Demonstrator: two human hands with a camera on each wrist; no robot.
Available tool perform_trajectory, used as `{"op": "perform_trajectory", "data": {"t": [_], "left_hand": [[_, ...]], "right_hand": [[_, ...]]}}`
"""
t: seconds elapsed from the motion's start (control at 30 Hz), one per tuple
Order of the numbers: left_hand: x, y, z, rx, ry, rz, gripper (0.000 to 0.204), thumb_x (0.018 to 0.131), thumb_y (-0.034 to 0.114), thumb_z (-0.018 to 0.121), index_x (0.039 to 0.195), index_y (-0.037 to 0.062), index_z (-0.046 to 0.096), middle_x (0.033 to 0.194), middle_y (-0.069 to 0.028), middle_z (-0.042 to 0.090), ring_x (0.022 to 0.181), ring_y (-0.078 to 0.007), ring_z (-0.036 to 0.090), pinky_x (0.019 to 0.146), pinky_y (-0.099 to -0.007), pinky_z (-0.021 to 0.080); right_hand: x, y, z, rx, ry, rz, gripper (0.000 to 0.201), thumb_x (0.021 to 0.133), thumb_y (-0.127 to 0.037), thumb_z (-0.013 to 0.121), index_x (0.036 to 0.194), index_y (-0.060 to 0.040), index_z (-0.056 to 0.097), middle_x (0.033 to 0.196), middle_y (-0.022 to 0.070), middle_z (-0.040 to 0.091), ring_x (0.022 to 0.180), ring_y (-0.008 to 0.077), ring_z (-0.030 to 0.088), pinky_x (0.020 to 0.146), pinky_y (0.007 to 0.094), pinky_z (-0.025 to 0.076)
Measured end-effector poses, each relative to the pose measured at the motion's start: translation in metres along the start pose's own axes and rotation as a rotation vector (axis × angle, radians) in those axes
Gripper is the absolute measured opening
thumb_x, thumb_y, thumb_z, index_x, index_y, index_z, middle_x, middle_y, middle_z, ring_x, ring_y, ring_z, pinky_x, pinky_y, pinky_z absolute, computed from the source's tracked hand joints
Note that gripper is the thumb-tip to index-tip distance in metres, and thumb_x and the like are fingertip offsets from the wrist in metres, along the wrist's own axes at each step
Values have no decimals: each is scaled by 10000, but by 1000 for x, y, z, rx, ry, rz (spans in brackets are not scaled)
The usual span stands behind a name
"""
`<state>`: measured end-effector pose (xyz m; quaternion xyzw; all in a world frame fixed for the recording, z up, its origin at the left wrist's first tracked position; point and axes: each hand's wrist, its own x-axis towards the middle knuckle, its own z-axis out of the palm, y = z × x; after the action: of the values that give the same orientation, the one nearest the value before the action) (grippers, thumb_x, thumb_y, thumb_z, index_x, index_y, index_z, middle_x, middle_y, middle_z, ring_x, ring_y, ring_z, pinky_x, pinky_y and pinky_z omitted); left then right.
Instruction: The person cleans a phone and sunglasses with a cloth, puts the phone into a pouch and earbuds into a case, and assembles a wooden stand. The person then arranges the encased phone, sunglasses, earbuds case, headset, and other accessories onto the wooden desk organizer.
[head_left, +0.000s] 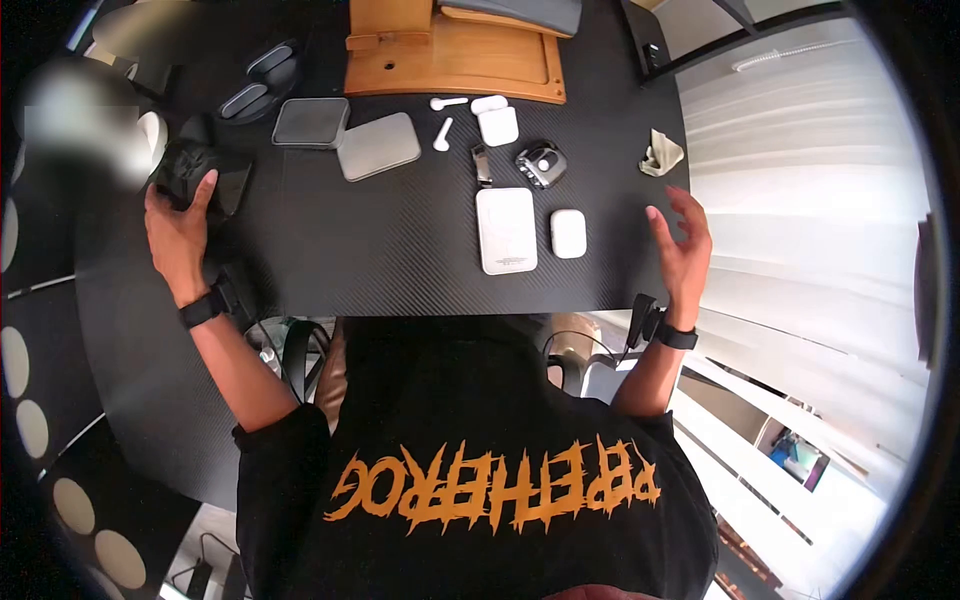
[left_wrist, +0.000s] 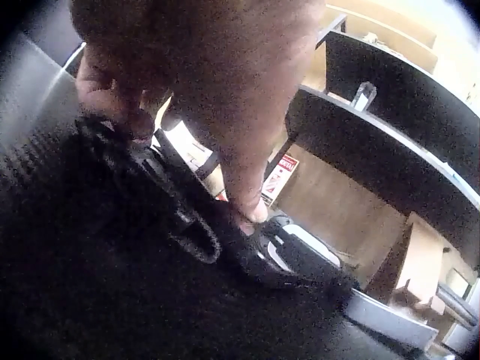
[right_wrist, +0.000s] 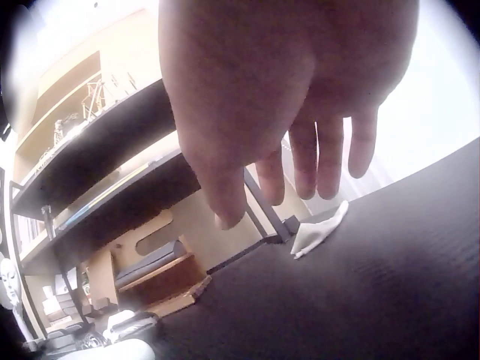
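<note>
My left hand (head_left: pixel 178 240) is at the left side of the dark desk, thumb and fingers around a black, soft-looking item (head_left: pixel 190 165). In the left wrist view this black item (left_wrist: pixel 187 217) is dark and blurred, with a loop-like strip on it. My right hand (head_left: pixel 686 250) hangs over the right edge of the desk with relaxed fingers and holds nothing. A crumpled pale cloth (head_left: pixel 661 155) lies beyond it. To its left are a white earbud case (head_left: pixel 568 234) and a white power bank (head_left: pixel 506 231).
Mid-desk are an open white earbud case (head_left: pixel 498 125), two loose earbuds (head_left: pixel 442 135), a metal clip (head_left: pixel 482 166) and a dark transparent gadget (head_left: pixel 541 163). Two grey flat cases (head_left: pixel 378 147) lie left of these. A wooden organizer (head_left: pixel 460 70) stands at the back, white curtains (head_left: pixel 800 200) at right.
</note>
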<state>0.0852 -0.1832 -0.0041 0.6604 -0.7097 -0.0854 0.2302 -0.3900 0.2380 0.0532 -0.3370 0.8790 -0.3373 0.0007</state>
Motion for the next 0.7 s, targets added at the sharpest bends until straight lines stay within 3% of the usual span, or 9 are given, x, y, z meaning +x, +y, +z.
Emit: {"op": "perform_trajectory", "data": {"t": [0.13,0.27,0.33,0.43,0.53,0.57,0.6,0.67,0.7], "left_hand": [[-7,12,-11,-50,-8,12,1172,713,670,916,1485,-114,510,1362,-295,670,1273,-415,653,1061,-462,510],[-4,-13,-14,-206,-118,84,1180,684,584,977,1458,-167,497,1305,-313,685,1190,-381,699,1012,-423,540],[-24,7,-30,-253,-163,-63,1160,667,495,1017,1441,-190,492,1210,-299,711,1090,-331,720,946,-387,563],[-31,2,-38,-184,-174,-67,1149,662,430,1035,1445,-199,477,1123,-256,734,976,-270,728,872,-352,578],[-39,3,-45,-322,-239,-167,1087,674,422,1030,1405,-194,512,1176,-203,737,1065,-249,710,949,-340,545],[-39,3,-48,-290,-294,-172,889,742,320,1006,1343,-160,560,1200,-187,739,1078,-236,712,973,-331,541],[-43,-1,-50,-277,-287,-175,889,742,320,1006,1343,-160,560,1200,-187,739,1078,-236,712,973,-331,541],[-52,1,-51,-743,-431,-148,615,821,174,948,1258,-108,620,1215,-165,741,1078,-216,713,958,-323,553],[-60,9,-53,-796,-414,-188,446,859,70,895,1216,-68,667,1174,-139,757,1033,-193,721,934,-326,563]], "right_hand": [[-3,7,1,-1,4,21,446,911,-266,849,1287,-58,728,1354,123,703,1232,276,666,1014,420,507],[-6,8,5,54,10,43,460,926,-281,838,1314,-65,718,1328,108,725,1249,264,660,1043,426,483],[-6,6,7,71,-3,69,468,936,-290,831,1324,-56,717,1345,109,724,1258,259,657,1046,425,484],[-4,12,9,51,-20,65,466,956,-302,814,1340,-55,721,1345,110,728,1239,259,666,1045,406,493],[-1,20,11,79,-23,50,462,973,-311,802,1349,-56,720,1337,116,732,1221,242,669,1030,393,504],[0,17,10,46,-22,35,464,977,-313,801,1354,-56,719,1339,121,731,1207,242,672,1027,394,508],[-1,15,11,58,-30,36,464,977,-313,801,1354,-56,719,1339,121,731,1207,242,672,1027,394,508],[-1,13,10,66,-20,60,462,982,-318,796,1358,-60,720,1339,122,731,1198,247,675,1033,399,505],[-1,13,10,47,-18,47,457,988,-322,792,1360,-66,722,1337,125,733,1196,247,675,1036,401,503]]}}
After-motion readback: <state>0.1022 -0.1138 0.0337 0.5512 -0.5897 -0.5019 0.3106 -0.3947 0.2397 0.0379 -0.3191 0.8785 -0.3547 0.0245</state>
